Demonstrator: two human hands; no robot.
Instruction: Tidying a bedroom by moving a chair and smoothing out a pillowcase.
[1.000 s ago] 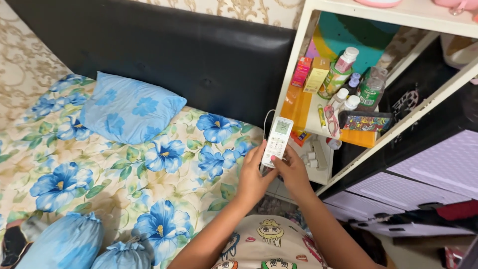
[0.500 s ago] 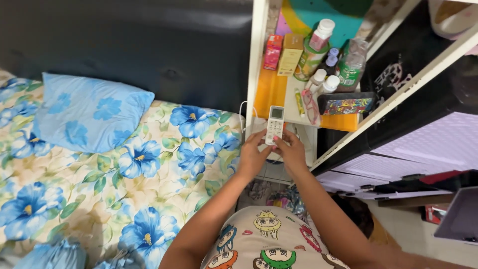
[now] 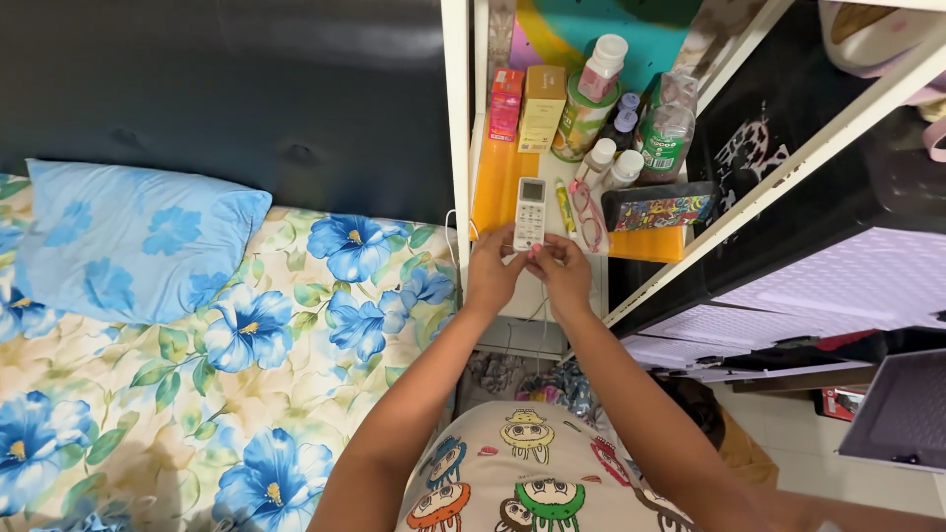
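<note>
1. Two bare hands meet at the lower end of a white remote control (image 3: 530, 213), which stands lengthwise over the front edge of a white shelf (image 3: 548, 203), its small screen at the far end
2. Left hand (image 3: 493, 271) pinches the remote's bottom left corner with fingers curled around it
3. Right hand (image 3: 562, 273) grips the bottom right corner, fingertips touching the remote's lower edge, close against the left hand
4. On the shelf just right of the remote lie a yellow tube (image 3: 565, 193) and pink-framed glasses (image 3: 589, 214), then a dark patterned case (image 3: 660, 207)
5. An orange sheet (image 3: 498, 182) covers the shelf to the left of the remote
6. Farther back stand a red box (image 3: 506, 103), a yellow box (image 3: 542, 108), a green can (image 3: 581, 123) and several small bottles (image 3: 611, 163)
7. Left of the shelf is a bed with a blue-flowered sheet (image 3: 246, 335), a blue pillow (image 3: 128, 241) and a black headboard (image 3: 246, 108)
</note>
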